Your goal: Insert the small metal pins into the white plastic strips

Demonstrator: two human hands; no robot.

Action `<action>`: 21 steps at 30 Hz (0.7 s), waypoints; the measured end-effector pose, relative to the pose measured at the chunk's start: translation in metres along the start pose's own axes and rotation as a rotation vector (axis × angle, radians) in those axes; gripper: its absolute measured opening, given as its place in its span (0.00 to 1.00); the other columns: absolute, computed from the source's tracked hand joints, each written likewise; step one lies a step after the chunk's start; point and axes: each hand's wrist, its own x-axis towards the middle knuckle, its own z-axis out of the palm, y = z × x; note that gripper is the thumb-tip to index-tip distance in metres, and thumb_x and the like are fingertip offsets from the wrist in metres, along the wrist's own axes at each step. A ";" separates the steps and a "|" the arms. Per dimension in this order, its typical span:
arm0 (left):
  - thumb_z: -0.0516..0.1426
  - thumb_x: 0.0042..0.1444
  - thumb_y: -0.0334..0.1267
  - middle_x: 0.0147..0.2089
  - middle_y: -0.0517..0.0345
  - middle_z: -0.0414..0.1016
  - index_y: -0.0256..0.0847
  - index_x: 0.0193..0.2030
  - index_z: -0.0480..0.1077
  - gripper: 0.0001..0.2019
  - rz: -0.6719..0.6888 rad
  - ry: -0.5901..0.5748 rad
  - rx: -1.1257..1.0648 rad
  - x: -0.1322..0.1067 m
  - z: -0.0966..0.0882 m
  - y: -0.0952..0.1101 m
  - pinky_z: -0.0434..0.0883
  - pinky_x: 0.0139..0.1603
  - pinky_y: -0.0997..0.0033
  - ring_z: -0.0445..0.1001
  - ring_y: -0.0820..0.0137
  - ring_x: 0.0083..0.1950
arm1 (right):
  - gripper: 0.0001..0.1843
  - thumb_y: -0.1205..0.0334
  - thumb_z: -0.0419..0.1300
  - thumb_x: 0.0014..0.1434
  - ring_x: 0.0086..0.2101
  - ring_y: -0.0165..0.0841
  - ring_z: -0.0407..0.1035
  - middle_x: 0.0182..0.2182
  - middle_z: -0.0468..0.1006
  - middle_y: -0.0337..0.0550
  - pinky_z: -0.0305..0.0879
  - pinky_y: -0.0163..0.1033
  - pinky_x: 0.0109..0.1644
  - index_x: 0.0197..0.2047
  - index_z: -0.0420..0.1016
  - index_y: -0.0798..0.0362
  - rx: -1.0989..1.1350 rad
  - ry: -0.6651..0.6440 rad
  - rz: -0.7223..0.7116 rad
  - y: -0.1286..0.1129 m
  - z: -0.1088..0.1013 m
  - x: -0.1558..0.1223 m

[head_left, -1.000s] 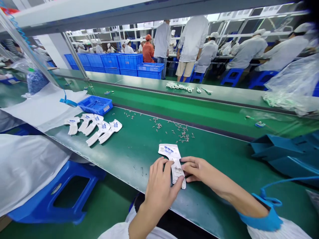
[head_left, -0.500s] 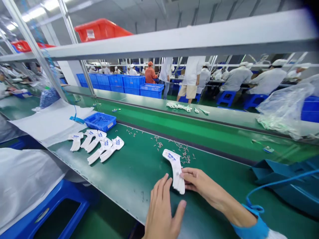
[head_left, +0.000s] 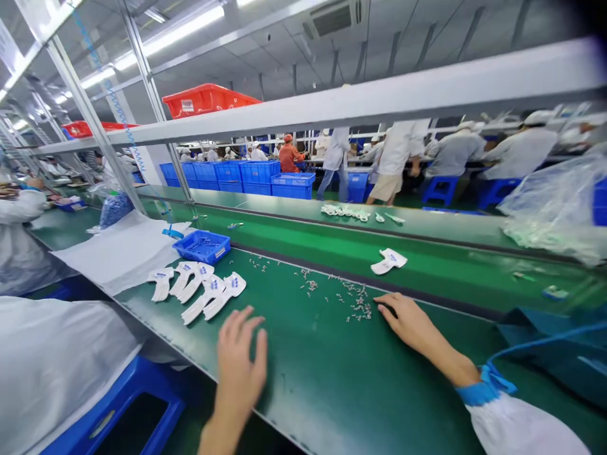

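My left hand (head_left: 241,354) is over the green worktop with its fingers spread, holding nothing, slightly blurred. Just beyond it lie several white curved plastic handle shells (head_left: 225,296) with blue marks, side by side in a loose row. Close to a scatter of tiny metal screws (head_left: 360,306), my right hand (head_left: 403,317) reaches in with finger and thumb apart and nothing visible between them. Another white handle shell (head_left: 389,261) rests on the green conveyor belt beyond that hand. A blue wrist strap (head_left: 478,393) with a cord circles my right wrist.
A blue tray (head_left: 203,246) of small blue parts stands behind the shells, near a white sheet (head_left: 123,243). A metal shelf beam (head_left: 332,114) crosses above. At right are a dark teal bin (head_left: 550,341) and a plastic bag (head_left: 554,202). A co-worker's sleeve (head_left: 61,347) is at left.
The handle shell that was in my right hand is now released on the conveyor belt. My right hand is beside the screws; my left hand has moved left toward the row of shells.
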 end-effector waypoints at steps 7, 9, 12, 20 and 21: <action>0.52 0.63 0.49 0.69 0.43 0.61 0.40 0.64 0.66 0.26 -0.243 -0.195 0.368 0.079 -0.031 -0.114 0.57 0.64 0.37 0.54 0.42 0.70 | 0.17 0.56 0.47 0.64 0.39 0.44 0.73 0.39 0.77 0.52 0.69 0.46 0.42 0.41 0.75 0.52 -0.354 -0.057 -0.168 0.008 0.011 -0.017; 0.51 0.64 0.50 0.69 0.45 0.61 0.43 0.63 0.67 0.25 -0.276 -0.246 0.401 0.080 -0.024 -0.118 0.57 0.64 0.37 0.54 0.42 0.70 | 0.17 0.54 0.47 0.64 0.39 0.43 0.73 0.39 0.77 0.51 0.68 0.45 0.42 0.41 0.74 0.52 -0.341 -0.074 -0.166 0.008 0.007 -0.021; 0.48 0.66 0.50 0.70 0.47 0.60 0.45 0.64 0.66 0.24 -0.283 -0.297 0.421 0.072 -0.016 -0.109 0.57 0.65 0.41 0.54 0.47 0.71 | 0.18 0.52 0.46 0.64 0.38 0.44 0.73 0.39 0.77 0.52 0.68 0.46 0.42 0.41 0.74 0.52 -0.331 -0.079 -0.132 0.008 0.001 -0.026; 0.46 0.67 0.52 0.72 0.50 0.55 0.47 0.68 0.62 0.26 -0.142 -0.370 0.357 0.023 0.005 -0.021 0.58 0.65 0.46 0.51 0.48 0.72 | 0.21 0.54 0.45 0.63 0.44 0.48 0.74 0.45 0.77 0.56 0.68 0.47 0.45 0.47 0.75 0.52 -0.347 -0.100 -0.059 0.001 -0.003 -0.031; 0.46 0.67 0.54 0.73 0.53 0.55 0.49 0.68 0.61 0.26 -0.133 -0.371 0.347 0.021 0.007 -0.012 0.59 0.65 0.47 0.51 0.49 0.72 | 0.22 0.54 0.44 0.63 0.43 0.48 0.74 0.45 0.77 0.57 0.68 0.47 0.44 0.47 0.75 0.53 -0.351 -0.098 -0.046 0.000 -0.004 -0.032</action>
